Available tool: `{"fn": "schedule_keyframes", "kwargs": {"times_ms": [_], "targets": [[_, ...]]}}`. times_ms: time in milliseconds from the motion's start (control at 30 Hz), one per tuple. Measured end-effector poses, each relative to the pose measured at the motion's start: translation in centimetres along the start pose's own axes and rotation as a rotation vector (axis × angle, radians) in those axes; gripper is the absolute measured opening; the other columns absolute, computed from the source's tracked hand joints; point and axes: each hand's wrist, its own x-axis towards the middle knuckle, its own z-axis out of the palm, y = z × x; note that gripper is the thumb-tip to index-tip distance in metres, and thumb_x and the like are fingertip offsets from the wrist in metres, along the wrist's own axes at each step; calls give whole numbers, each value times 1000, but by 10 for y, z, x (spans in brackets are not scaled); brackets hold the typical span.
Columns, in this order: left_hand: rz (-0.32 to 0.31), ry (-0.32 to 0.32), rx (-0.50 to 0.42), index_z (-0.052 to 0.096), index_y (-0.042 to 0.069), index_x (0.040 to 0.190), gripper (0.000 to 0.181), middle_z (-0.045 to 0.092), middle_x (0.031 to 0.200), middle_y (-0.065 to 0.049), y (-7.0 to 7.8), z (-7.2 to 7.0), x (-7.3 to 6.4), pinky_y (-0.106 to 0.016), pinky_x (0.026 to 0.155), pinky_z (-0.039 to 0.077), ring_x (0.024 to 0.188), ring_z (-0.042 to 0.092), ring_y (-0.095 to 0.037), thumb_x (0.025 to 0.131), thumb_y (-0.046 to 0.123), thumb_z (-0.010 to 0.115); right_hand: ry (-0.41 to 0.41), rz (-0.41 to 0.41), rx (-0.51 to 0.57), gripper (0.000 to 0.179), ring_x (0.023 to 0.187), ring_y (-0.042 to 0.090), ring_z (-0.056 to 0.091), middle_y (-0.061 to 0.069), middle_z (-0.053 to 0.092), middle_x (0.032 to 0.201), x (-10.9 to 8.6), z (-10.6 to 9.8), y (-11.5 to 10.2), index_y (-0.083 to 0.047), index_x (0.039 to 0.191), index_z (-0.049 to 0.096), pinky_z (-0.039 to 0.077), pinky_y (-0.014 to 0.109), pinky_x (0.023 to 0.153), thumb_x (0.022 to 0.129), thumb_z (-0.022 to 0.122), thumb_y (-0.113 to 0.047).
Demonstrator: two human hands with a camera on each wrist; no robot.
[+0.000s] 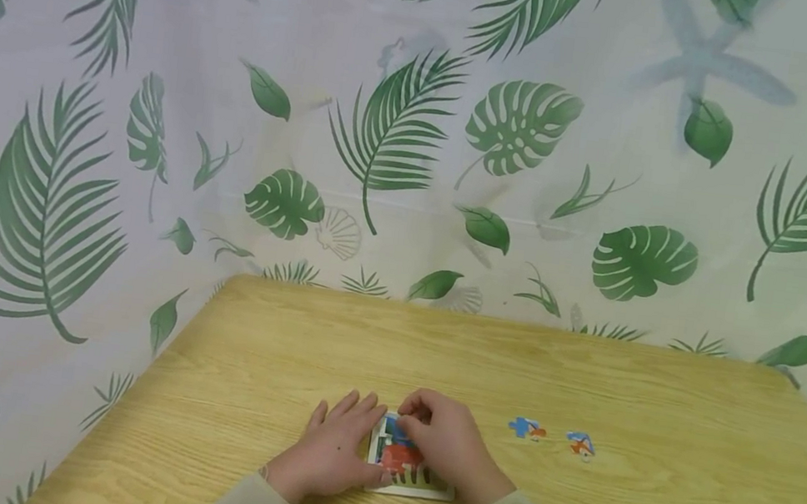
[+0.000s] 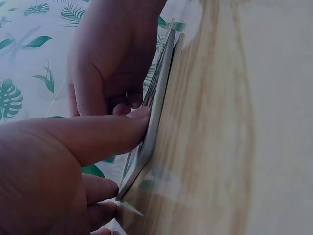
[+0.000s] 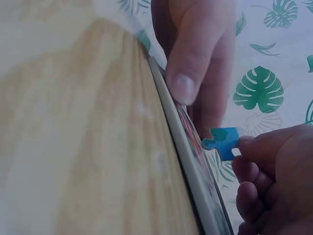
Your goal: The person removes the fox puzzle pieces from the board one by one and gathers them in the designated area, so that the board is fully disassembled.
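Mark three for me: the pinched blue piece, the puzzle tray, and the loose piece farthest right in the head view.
Blue piece (image 3: 226, 143): right wrist view, middle of its face.
Puzzle tray (image 1: 412, 493): head view, near rim.
Loose piece (image 1: 580, 445): head view, middle of its face.

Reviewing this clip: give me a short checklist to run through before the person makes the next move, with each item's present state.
1. Right hand has a grip on the blue piece: ok, pinched.
2. Left hand touches the puzzle tray: ok, its thumb is on the rim.
3. Tray rests on the table: ok.
4. Blue piece is seated in the puzzle: not ok, it is in the right hand's pinch.
5. Blue piece is turned to suit its gap: cannot tell, the right hand covers part of the puzzle.
6. Loose pieces are in view: ok, on the table to the right of the tray.
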Motion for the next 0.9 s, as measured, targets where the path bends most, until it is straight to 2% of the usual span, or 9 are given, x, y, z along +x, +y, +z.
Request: {"fn": "schedule_keyframes", "kwargs": {"times_ms": [100,200,433,633,900], "targets": [[-2,-3,8,42,9,155,90,27,164,-11,0,0,0,-69,115,1,153,13,-36,83,50,76,14,9,39,4,74,15,56,-4,63,83,-1,-6,-2,-18,92,68,50,33,67,94,72,-17],[-2,-5,7,41,9,156,91,27,164,-11,1,1,0,-69,115,1,153,13,-36,83,51,76,24,17,56,5,76,15,56,-4,63,83,-2,-12,-3,-17,91,68,49,33,69,95,72,-17],[6,-12,3,40,8,156,93,26,165,-13,2,-1,-2,-69,114,0,153,13,-37,82,53,76,8,52,41,7,80,16,56,-5,64,86,0,-23,-1,-19,92,68,49,34,75,96,72,-23],[12,-9,14,40,7,156,96,26,165,-13,4,-1,-3,-68,115,1,153,13,-37,81,55,77,25,92,35,7,83,17,55,-3,64,87,1,-40,7,-19,92,68,46,34,76,98,70,-22],[12,-1,21,39,7,156,97,26,165,-13,4,0,-4,-67,116,0,153,13,-36,80,54,78,22,77,-19,7,76,19,52,1,62,85,-1,-69,20,-14,95,67,45,33,65,98,68,-20]]}}
